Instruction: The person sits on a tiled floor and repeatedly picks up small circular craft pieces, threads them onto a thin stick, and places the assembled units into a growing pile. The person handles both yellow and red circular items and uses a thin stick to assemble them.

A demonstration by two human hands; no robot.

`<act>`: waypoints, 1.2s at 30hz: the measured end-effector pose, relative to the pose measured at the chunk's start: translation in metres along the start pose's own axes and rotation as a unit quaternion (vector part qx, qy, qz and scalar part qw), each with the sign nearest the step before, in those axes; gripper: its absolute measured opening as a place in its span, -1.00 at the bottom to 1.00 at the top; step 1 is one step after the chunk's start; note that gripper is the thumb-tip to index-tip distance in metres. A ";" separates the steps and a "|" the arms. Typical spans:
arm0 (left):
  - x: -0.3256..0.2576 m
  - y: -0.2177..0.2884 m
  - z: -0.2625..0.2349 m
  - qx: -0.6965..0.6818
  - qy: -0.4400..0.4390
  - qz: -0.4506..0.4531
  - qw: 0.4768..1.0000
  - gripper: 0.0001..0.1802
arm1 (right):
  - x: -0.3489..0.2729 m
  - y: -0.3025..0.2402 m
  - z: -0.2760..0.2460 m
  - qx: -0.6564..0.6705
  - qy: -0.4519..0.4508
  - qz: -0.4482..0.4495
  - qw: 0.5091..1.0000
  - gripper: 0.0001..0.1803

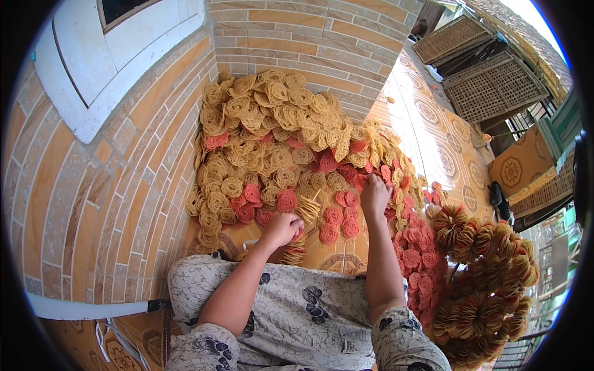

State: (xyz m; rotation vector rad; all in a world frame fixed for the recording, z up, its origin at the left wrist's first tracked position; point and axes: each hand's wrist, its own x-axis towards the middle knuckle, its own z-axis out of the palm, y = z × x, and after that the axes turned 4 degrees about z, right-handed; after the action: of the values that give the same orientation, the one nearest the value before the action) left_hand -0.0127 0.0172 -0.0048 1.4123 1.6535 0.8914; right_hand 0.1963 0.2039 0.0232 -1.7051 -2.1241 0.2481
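My left hand (283,230) is closed around a strung column of thin, lacy coiled crackers (308,210). Tan discs show above the fist, and tan and pink ones hang below it; a thin pointed tip sticks out at the column's top. Farther forward and to the right, my right hand (375,195) reaches down into the heap with its fingers pinched together at a pink coiled cracker (360,181). Part of the grip is hidden behind the knuckles. Between the hands, several loose pink crackers (334,216) lie flat on the tiled floor.
A large pile of tan coiled crackers (272,105) leans into the corner of the brick-patterned wall (284,37). Pink crackers (421,266) spread beside my right forearm. Thick strung bundles (489,272) stand at the right. Woven racks (495,86) lean farther back.
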 end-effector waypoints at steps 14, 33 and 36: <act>-0.001 0.004 0.001 -0.013 -0.009 0.001 1.000 -0.70 | -0.010 0.004 0.046 0.008 -0.075 -0.045 0.996 -0.72; 0.001 0.000 0.004 0.035 -0.003 0.024 0.999 -0.71 | -0.029 -0.055 0.003 0.253 -0.095 -0.153 0.951 -0.66; 0.001 -0.002 0.004 0.025 -0.003 0.009 1.000 -0.71 | -0.034 -0.060 -0.004 0.257 -0.135 -0.197 0.936 -0.66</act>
State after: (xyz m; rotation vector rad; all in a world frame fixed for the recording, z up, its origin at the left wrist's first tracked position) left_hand -0.0097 0.0180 -0.0086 1.4650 1.6713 0.8597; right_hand 0.1499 0.1562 0.0432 -0.9698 -2.2650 0.8697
